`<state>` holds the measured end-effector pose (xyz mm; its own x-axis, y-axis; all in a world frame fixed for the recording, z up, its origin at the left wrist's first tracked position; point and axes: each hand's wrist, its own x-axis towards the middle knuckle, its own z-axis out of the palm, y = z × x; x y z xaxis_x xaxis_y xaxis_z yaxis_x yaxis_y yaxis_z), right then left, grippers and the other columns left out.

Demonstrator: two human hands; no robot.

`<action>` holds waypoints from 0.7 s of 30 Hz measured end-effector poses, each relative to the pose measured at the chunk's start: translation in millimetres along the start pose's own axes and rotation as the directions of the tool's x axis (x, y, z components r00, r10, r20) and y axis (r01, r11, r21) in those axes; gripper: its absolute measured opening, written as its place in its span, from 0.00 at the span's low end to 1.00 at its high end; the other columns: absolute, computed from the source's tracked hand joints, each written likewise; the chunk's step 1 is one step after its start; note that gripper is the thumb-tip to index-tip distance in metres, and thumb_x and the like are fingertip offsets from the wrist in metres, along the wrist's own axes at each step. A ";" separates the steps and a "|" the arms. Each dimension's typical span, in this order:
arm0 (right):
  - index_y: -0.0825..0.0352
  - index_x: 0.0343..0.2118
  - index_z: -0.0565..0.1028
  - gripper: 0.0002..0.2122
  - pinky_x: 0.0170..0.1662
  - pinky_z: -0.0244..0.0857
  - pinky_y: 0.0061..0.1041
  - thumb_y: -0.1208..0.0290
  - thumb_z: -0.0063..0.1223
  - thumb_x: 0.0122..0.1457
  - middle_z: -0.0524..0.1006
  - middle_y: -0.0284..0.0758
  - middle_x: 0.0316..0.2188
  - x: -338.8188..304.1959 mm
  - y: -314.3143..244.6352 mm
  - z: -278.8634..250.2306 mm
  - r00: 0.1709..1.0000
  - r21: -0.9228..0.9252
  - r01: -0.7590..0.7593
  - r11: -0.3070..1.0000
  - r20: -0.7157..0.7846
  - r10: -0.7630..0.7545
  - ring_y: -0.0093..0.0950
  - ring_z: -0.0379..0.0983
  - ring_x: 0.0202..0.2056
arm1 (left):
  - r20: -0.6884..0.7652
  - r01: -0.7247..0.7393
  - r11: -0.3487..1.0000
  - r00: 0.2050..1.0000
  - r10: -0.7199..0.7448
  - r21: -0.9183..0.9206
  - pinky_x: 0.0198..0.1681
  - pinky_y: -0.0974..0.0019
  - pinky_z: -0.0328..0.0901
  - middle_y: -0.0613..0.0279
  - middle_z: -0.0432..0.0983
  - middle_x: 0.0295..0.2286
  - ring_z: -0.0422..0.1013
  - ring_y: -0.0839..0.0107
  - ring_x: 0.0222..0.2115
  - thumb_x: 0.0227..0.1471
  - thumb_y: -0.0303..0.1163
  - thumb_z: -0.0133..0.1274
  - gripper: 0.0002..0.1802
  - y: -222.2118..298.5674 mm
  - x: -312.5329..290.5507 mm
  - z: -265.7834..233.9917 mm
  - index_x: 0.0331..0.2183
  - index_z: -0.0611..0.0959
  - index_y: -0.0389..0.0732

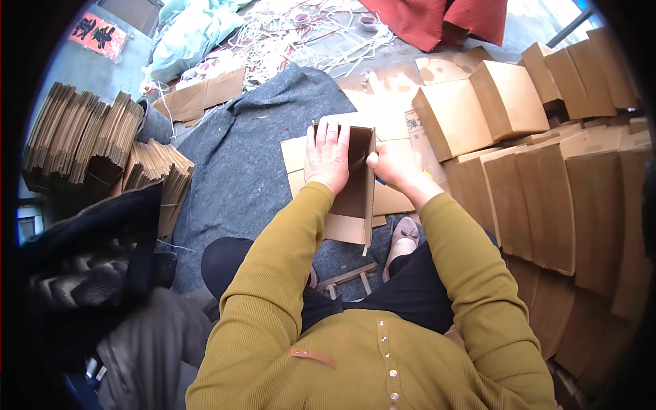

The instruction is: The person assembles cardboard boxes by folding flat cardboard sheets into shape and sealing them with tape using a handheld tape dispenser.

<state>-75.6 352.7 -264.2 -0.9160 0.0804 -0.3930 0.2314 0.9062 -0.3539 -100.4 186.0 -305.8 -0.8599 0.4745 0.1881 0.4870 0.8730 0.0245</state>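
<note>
An open cardboard box [352, 184] stands before me between my knees, with its dark inside showing and a pale flap at the near end. My left hand [327, 156] holds its left side, fingers stretched toward the far edge, thumb hidden. At the right wall, my right hand [398, 166] is closed in a fist. Small bits of blue and yellow show beside that fist, but the thing in it is too covered to name. Beneath the box lie flat cardboard sheets [295, 156] on a dark grey cloth [232, 164].
Made-up cardboard boxes [451, 119] are stacked along the right. Bundles of flattened cardboard [75, 137] stand at the left. Tangled white strapping [321, 41] and a red cloth [437, 20] lie at the back. A small wooden frame [348, 277] sits between my feet.
</note>
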 end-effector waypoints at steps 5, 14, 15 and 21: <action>0.62 0.37 0.81 0.18 0.48 0.69 0.40 0.56 0.43 0.56 0.81 0.42 0.37 -0.1 -9.0 0.5 1.000 -0.037 0.016 0.999 0.001 -0.016 0.40 0.77 0.42 | 0.269 -0.090 0.985 0.962 0.049 0.144 0.68 0.44 0.36 0.50 0.62 0.57 0.57 0.48 0.59 0.54 0.31 0.47 0.29 0.5 -29.0 14.7 0.59 0.68 0.42; 0.61 0.34 0.80 0.19 0.44 0.69 0.41 0.50 0.45 0.60 0.80 0.43 0.35 -4.6 4.4 -3.0 0.997 -0.024 0.049 0.999 -0.066 -0.050 0.42 0.77 0.41 | -0.149 0.027 0.978 0.987 -0.058 -0.207 0.65 0.43 0.44 0.48 0.58 0.61 0.54 0.55 0.62 0.45 0.34 0.57 0.34 17.3 -54.1 -24.9 0.56 0.72 0.40; 0.61 0.34 0.80 0.19 0.44 0.69 0.41 0.50 0.45 0.61 0.80 0.43 0.34 -4.5 3.3 -1.4 0.998 -0.008 0.048 0.999 -0.032 -0.048 0.42 0.77 0.41 | -0.114 0.196 0.955 0.968 -0.225 -0.221 0.65 0.43 0.43 0.46 0.56 0.62 0.51 0.53 0.63 0.46 0.36 0.57 0.39 13.0 -66.8 -33.7 0.59 0.65 0.39; 0.55 0.41 0.81 0.22 0.46 0.70 0.38 0.43 0.47 0.59 0.82 0.37 0.37 -0.9 -22.3 3.1 0.999 -0.010 -0.001 1.000 0.052 0.002 0.38 0.78 0.43 | 0.434 0.597 0.527 0.802 -0.411 -0.605 0.65 0.38 0.40 0.43 0.41 0.66 0.37 0.49 0.68 0.45 0.61 0.60 0.63 15.4 -76.6 -36.8 0.66 0.46 0.34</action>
<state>-78.8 331.2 -258.6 -0.8972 0.0599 -0.4375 0.2289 0.9104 -0.3447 -21.4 159.0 -283.7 -0.9559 0.0709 -0.2850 -0.1645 0.6748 0.7195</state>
